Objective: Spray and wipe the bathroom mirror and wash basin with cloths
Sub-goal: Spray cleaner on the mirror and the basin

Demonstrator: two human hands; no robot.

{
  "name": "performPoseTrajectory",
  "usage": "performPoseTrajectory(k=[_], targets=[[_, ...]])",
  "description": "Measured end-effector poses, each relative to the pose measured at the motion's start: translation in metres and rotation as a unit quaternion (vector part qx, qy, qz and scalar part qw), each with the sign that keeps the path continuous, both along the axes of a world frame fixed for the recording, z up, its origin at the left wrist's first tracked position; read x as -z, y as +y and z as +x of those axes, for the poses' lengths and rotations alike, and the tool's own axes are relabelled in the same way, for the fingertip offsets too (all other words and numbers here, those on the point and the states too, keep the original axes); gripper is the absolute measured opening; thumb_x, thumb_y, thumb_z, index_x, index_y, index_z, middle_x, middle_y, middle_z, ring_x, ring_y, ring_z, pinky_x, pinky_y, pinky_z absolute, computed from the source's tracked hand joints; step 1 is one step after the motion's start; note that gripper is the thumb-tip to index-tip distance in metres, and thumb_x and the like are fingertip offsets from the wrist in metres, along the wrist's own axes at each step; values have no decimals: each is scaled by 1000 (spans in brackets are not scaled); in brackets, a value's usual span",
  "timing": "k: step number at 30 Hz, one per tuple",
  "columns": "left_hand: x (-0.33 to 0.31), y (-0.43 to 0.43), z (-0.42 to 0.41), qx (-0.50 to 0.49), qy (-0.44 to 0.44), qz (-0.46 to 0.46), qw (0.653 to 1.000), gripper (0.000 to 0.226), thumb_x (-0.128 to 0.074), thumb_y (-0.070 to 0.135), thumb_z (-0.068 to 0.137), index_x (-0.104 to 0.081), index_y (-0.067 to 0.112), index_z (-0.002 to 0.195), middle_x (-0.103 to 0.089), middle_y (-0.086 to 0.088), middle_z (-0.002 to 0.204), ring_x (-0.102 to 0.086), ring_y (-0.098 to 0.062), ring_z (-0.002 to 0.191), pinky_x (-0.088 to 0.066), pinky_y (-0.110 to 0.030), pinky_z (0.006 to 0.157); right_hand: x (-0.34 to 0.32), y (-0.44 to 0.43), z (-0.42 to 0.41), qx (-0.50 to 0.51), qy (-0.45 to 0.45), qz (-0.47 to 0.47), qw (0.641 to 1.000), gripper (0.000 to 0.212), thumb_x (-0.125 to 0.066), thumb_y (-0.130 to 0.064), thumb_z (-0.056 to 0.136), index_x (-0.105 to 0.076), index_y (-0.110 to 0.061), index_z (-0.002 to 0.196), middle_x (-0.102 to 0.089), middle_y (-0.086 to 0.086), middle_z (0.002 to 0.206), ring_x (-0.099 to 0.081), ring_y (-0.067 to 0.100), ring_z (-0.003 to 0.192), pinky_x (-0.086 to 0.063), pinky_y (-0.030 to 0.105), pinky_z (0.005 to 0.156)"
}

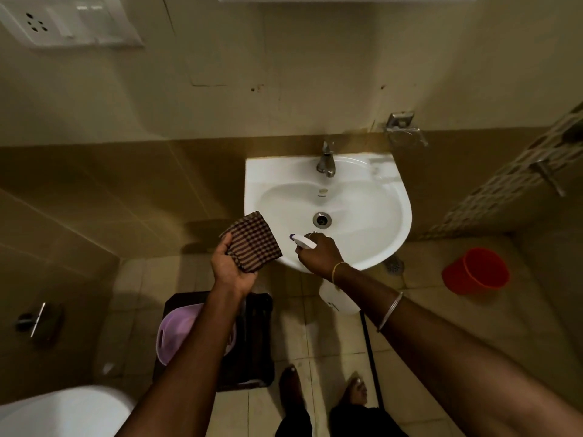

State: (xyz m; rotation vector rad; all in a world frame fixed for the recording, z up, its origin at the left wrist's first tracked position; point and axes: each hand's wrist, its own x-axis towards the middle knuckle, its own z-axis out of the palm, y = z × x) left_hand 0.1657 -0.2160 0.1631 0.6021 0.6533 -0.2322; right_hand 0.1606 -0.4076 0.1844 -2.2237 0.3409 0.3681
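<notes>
White wash basin [272, 171] is hanging on the wall, rounded front, bowl looking wet and glossy, steel tap [326, 160] standing at the back centre, round metal drain [321, 219] sitting in the middle of the bowl. White spray bottle [339, 300] is hovering at the basin's front rim; its body is hanging below the wrist and its nozzle, dark at the tip, is pointing left toward the cloth. Right hand [320, 252] is gripping the bottle's trigger head, fingers curled round it, a thin thread and a metal bangle [389, 310] sitting on that arm. Brown-and-cream checked cloth [254, 244], folded flat, is overlapping the basin's left front edge. Left hand [228, 269] is holding it from below, thumb clamping the near corner.

Walls are showing cream tiles above and tan tiles below. Floor [315, 339] is paved in pale square tiles. White toilet [63, 411] is sitting at bottom left. A dark stand [257, 335] under the left arm is carrying a lilac tub [178, 329]. Red bucket [476, 271] is standing on the floor right of the basin. White switch plate [69, 20] is sitting at top left. Metal soap holder [403, 127] is sticking out of the wall just right of the tap. Bare feet [291, 389] are showing at the bottom.

A small mark [323, 191] is showing under the tap, too small to read.
</notes>
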Motion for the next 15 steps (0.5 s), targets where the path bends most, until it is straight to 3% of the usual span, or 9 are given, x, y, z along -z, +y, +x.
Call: performPoseTrajectory(k=[6, 10, 15], targets=[[-5, -8, -20, -8, 0, 13, 1000, 44, -37, 38, 107, -64, 11, 129, -60, -19, 145, -53, -36, 137, -44, -50, 113, 9, -9, -24, -7, 5, -16, 1000, 13, -61, -19, 93, -72, -13, 92, -70, 15, 108, -65, 34, 101, -53, 39, 87], [-3, -13, -32, -14, 2, 21, 1000, 48, -38, 39, 106, -59, 11, 139, -58, -19, 147, -52, -38, 138, -41, -53, 116, 18, -23, -40, -10, 29, -45, 998, 12, -61, -26, 89, -61, -27, 78, -70, 9, 99, -66, 33, 97, -50, 36, 78], [4, -32, -54, -2, 0, 21, 1000, 52, -37, 39, 106, -56, 10, 145, -60, -20, 146, -54, -38, 137, -42, -55, 116, 30, -52, -63, 23, 29, -31, 999, 28, -62, -27, 90, -51, -27, 64, -59, 2, 82, -65, 33, 94, -42, 32, 71]])
